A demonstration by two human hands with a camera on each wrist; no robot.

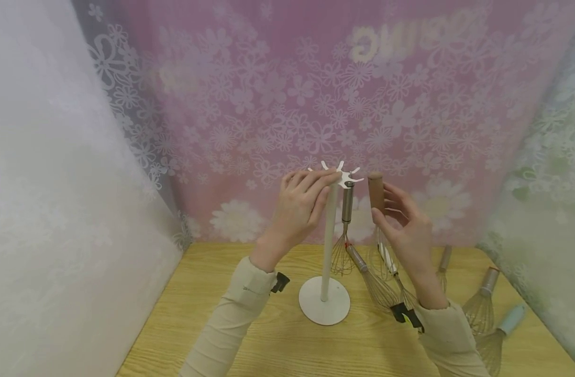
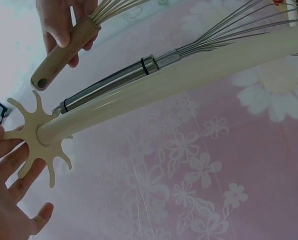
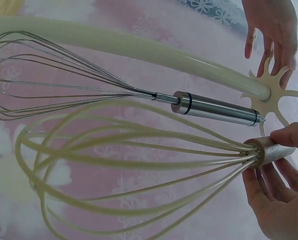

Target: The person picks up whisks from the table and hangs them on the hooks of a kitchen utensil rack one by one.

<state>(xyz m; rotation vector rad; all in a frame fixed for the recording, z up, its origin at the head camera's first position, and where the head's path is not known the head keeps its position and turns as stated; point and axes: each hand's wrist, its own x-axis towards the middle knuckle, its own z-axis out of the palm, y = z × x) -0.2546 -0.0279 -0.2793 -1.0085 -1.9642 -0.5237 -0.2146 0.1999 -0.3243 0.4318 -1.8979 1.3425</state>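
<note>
Mid-frame, the left hand [image 1: 299, 205] rests straight-fingered on the hook stand [image 1: 330, 235]; the right hand [image 1: 411, 229] pinches a wooden-handled whisk [image 1: 376, 193]. Bumping could unhook the steel-handled whisk [image 1: 347, 206].

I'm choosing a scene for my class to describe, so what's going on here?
A person's right hand holds a brown-handled whisk, handle up, beside a white stand. Their left hand rests on the stand's hooked top with its fingers straight. One metal-handled whisk hangs there; the brown-handled one is not yet on a hook. Several other whisks lie on the table.
</note>
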